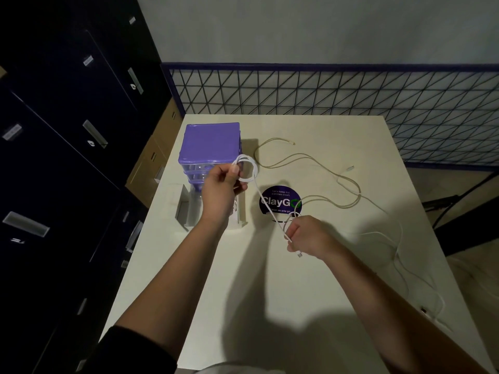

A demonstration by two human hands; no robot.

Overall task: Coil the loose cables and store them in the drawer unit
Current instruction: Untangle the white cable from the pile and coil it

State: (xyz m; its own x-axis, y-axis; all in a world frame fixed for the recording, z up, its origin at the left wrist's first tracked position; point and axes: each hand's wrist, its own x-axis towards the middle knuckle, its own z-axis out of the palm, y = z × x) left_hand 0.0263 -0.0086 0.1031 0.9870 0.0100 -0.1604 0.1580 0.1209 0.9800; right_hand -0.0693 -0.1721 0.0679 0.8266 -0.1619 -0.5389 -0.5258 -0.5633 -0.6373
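Observation:
My left hand holds up a small coil of white cable in front of the purple drawer unit. The same cable runs down and right to my right hand, which grips its free end; the plug sticks out below my fist. One drawer stands pulled out below the unit, partly hidden by my left forearm. A beige cable lies loose across the far half of the table. Another white cable trails along the right side toward the table's edge.
The white table carries a round dark "ClayGo" sticker. Dark filing cabinets stand on the left, with cardboard boxes beside the table. A wire mesh fence runs behind it.

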